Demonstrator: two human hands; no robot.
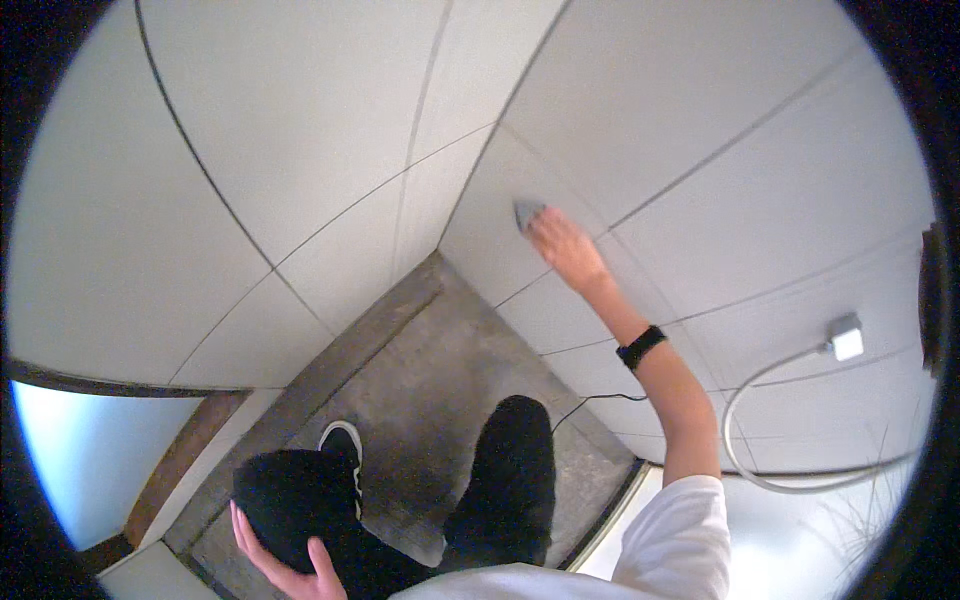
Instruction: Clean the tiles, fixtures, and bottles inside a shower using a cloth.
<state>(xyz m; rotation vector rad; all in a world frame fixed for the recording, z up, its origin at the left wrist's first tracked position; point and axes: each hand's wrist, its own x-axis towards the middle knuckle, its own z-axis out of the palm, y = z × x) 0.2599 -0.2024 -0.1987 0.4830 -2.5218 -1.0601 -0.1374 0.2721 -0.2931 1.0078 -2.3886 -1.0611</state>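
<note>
My right hand (566, 247), with a black band on its wrist, is stretched out to the light wall tiles (705, 90) right of the corner. Its fingers are closed on a small grey pointed object (527, 214) held at the wall; blur hides what exactly it is. Down at the lower left, my left hand (285, 566) rests on my bent knee in black trousers (289, 495), thumb apart from the fingers, holding no object.
Two tiled walls meet at a corner above a grey floor (420, 375). A white plug or adapter (847, 337) with a pale cable (739, 427) is on the right wall. A thin black cord (600, 397) runs beside my right forearm. A brown-framed opening (180, 465) lies at left.
</note>
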